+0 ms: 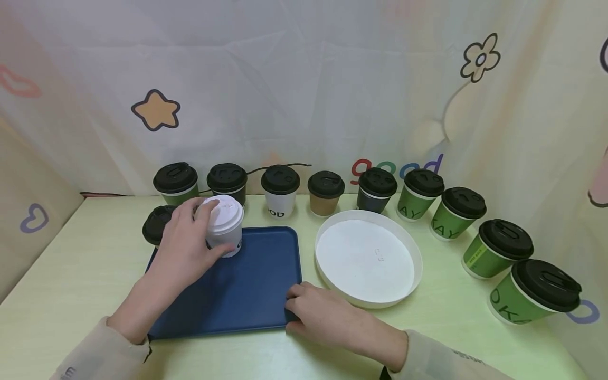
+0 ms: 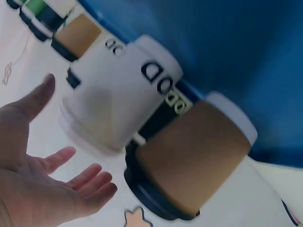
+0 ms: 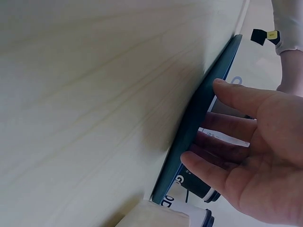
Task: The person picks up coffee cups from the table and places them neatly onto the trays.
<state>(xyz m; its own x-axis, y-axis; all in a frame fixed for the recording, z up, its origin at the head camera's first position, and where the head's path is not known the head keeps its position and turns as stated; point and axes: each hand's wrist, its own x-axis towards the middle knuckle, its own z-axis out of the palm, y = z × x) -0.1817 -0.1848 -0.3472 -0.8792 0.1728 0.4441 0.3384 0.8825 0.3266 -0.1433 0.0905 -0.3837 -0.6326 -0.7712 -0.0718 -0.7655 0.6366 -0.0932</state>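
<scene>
A white paper cup with a white lid (image 1: 225, 228) stands upright at the back left of a blue tray (image 1: 252, 279). My left hand (image 1: 187, 243) reaches around this cup; in the left wrist view its fingers and thumb are spread, with a gap between them and the cup (image 2: 118, 94). Close beside it is a brown cup with a black lid (image 2: 194, 156), mostly hidden by the hand in the head view. At the tray's near right corner my right hand (image 1: 328, 316) grips the rim, thumb and fingers on the tray's edge (image 3: 201, 111).
A round white shallow dish (image 1: 366, 258) lies right of the tray. Several black-lidded cups line the back, including a white one (image 1: 280, 200) and a tan one (image 1: 324, 203). Green cups (image 1: 451, 221) curve down the right side. A printed curtain (image 1: 304, 95) hangs behind.
</scene>
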